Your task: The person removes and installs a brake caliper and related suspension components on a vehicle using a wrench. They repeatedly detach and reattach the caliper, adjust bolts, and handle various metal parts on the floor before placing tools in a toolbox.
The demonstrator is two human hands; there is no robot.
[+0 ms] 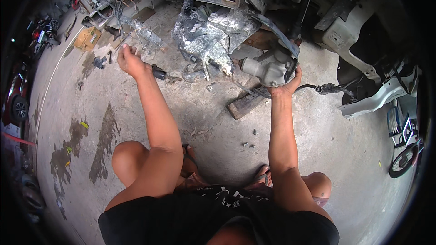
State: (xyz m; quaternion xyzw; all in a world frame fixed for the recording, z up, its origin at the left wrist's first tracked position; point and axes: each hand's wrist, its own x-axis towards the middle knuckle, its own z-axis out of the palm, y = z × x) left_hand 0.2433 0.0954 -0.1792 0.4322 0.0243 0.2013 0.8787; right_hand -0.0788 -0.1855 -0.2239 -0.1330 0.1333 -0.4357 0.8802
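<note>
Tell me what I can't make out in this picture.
Head view: some fingers of the right hand, hidden by the gray metal housing it holds.
Head view: the red car, partly cut off by the dark fisheye rim.
Head view: the loose metal bits, too small to identify.

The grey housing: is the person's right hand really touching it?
Touching. The head view shows the right hand against the lower right side of the housing, palm at its near edge, with no gap between them.
</note>
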